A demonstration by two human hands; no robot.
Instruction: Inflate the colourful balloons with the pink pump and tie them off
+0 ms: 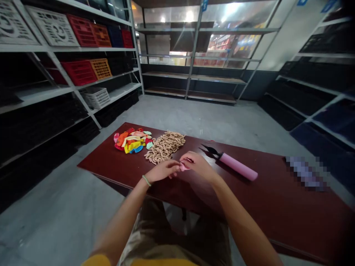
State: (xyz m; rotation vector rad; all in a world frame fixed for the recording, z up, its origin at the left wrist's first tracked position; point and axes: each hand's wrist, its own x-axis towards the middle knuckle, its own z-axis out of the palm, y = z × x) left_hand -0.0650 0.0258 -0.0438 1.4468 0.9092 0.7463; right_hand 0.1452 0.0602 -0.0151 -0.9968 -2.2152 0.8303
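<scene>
Well — L hand, R hand close together, prob. pinching pink balloon.

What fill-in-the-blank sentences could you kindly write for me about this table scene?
The band on the left wrist is ____.
The heap of multicoloured balloons lies to the ____ of the tan strands.
The small balloon between the left hand and right hand is ____.
The hand pump lies on its ____.

Missing words: green; left; pink; side.

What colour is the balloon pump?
The balloon pump is pink with a black end; head view.
</scene>
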